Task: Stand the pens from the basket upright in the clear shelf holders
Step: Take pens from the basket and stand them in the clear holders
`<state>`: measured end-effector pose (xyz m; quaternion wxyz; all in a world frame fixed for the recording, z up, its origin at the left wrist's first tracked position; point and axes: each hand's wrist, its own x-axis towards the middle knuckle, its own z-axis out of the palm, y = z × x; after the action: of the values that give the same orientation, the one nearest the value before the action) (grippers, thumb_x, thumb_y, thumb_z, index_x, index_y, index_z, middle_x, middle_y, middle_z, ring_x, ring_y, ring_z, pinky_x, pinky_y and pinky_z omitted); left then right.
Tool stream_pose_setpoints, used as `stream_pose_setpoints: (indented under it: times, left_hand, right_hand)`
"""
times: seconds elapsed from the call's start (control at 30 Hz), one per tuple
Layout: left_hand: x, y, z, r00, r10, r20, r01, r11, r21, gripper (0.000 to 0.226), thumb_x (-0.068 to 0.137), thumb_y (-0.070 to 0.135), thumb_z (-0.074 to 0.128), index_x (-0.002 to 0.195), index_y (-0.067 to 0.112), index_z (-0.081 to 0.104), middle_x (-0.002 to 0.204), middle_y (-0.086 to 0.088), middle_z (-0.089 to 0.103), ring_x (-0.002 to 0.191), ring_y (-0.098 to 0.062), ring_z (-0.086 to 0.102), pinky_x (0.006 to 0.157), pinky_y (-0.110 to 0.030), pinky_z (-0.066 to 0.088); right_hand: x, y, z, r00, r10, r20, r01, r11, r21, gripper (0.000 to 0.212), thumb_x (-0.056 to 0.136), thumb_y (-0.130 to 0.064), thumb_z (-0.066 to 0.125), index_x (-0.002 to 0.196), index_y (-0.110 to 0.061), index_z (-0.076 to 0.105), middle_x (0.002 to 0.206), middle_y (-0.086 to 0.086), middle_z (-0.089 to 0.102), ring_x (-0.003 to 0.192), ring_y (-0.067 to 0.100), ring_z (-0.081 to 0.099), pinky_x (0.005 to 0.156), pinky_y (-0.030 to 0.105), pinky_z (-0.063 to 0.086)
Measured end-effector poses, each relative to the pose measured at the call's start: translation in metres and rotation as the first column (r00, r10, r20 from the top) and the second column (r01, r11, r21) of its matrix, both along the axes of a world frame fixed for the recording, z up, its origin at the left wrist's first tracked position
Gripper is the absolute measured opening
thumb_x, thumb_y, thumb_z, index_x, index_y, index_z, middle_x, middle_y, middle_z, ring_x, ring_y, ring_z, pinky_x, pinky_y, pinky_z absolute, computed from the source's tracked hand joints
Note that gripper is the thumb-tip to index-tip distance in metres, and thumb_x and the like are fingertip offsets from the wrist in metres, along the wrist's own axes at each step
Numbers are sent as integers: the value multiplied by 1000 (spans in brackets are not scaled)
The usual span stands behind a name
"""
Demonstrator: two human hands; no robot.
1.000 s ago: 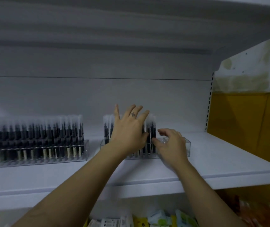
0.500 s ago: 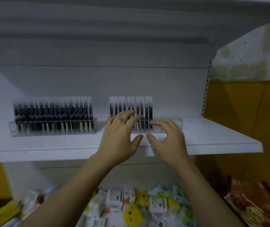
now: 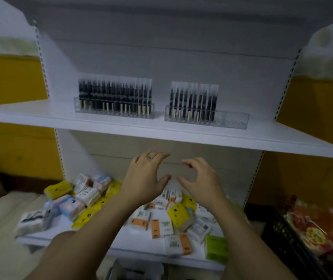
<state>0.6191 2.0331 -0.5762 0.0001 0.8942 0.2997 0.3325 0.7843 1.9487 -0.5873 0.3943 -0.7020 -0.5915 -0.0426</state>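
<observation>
Upper shelf: carrying two clear holders side by side.
Left holder: standing full of pens.
Right holder: holding further pens upright in its left part only.
Left hand, right hand: hovering below that shelf, fingers loosely curled and grasping nothing.
Lower shelf: bearing heaped packets.
</observation>
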Motion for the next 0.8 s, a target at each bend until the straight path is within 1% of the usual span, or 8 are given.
stream_pose_setpoints:
  times: [0.1,0.2,0.27,0.37,0.47,0.63,0.73,0.8]
  left_hand:
    - [-15,-6,-20,999,35,-35,-37,997,-61,56,89,44,59,141,29,42,141,8,48,132,-15,40,105,-32,27]
    - [-26,-10,-41,991,76,-110,-88,990,-111,58,90,46,57,143,31,38,144,9,44,135,-14,36,107,-31,25]
    - [-30,-12,-56,984,93,-151,-116,981,-153,59,89,46,58,142,30,39,144,8,44,135,-14,35,106,-32,26]
    - [-32,-12,-81,973,103,-206,-152,959,-240,61,87,47,59,142,28,39,143,6,45,136,-17,34,105,-35,31]
    - [-31,-11,-106,962,102,-253,-188,921,-342,65,88,47,60,144,24,38,145,2,42,138,-20,29,108,-38,30]
    - [-26,7,-156,943,93,-318,-241,853,-463,67,88,49,60,144,23,37,146,-1,43,138,-22,32,108,-42,33]
    - [-27,23,-197,916,95,-390,-310,785,-536,68,88,49,60,146,23,35,149,-1,39,140,-21,29,108,-40,32]
    - [-30,30,-223,900,95,-425,-354,729,-586,69,87,49,61,145,22,36,149,-1,40,139,-21,30,109,-40,32]
  right_hand:
    - [-11,2,-27,1000,16,6,-16,994,-104,42,87,-36,67,126,-24,56,123,-7,50,113,13,51,89,23,41]
    - [-21,4,-50,999,42,-5,-42,982,-181,47,87,-37,67,130,-24,54,128,-6,49,117,14,49,92,25,41]
    - [-26,8,-63,998,57,-17,-59,973,-225,49,86,-38,68,131,-24,53,131,-5,49,120,15,48,95,27,40]
    - [-33,14,-83,995,81,-54,-94,951,-293,50,87,-36,68,132,-23,52,133,-3,48,123,17,46,96,24,36]
    - [-36,21,-108,990,105,-93,-132,919,-372,49,88,-35,67,133,-24,51,136,-2,47,125,18,45,98,29,39]
    - [-33,42,-156,984,97,-150,-160,853,-497,52,88,-35,68,135,-24,49,139,0,46,126,21,45,100,35,42]
    - [-32,56,-193,981,87,-176,-174,801,-573,54,86,-33,69,136,-21,50,136,4,48,123,23,47,99,36,42]
    - [-33,66,-219,979,76,-191,-181,758,-626,56,86,-33,69,137,-20,49,138,4,47,126,23,45,101,34,41]
